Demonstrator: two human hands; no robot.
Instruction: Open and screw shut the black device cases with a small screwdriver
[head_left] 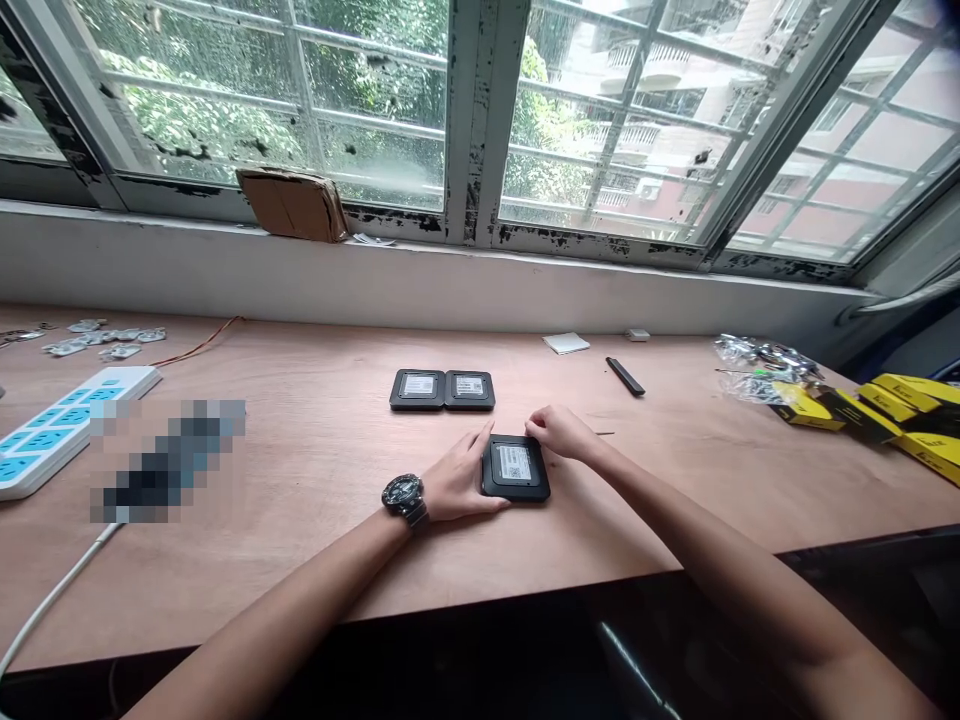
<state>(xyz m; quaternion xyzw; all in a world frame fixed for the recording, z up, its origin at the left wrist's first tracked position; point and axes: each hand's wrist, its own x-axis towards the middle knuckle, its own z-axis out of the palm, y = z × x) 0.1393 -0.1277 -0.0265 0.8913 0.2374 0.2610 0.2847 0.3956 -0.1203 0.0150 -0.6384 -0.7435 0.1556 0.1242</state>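
A small black square device [516, 468] with a white label lies flat on the wooden table [315, 480], right in front of me. My left hand [457, 480], with a black watch on its wrist, rests against the device's left edge, fingers curved along it. My right hand [561, 432] has its fingers bent together at the device's top right corner. Two more of the same black devices [442, 390] lie side by side a little farther back, untouched.
A white and blue power strip [60, 425] with its cable lies at the left, small metal parts [97, 338] behind it. A black stick [625, 376] and white pad [567, 343] sit at the back. Yellow boxes [885, 410] and clear bags [757, 360] are at the right. A cardboard piece [294, 204] leans on the windowsill.
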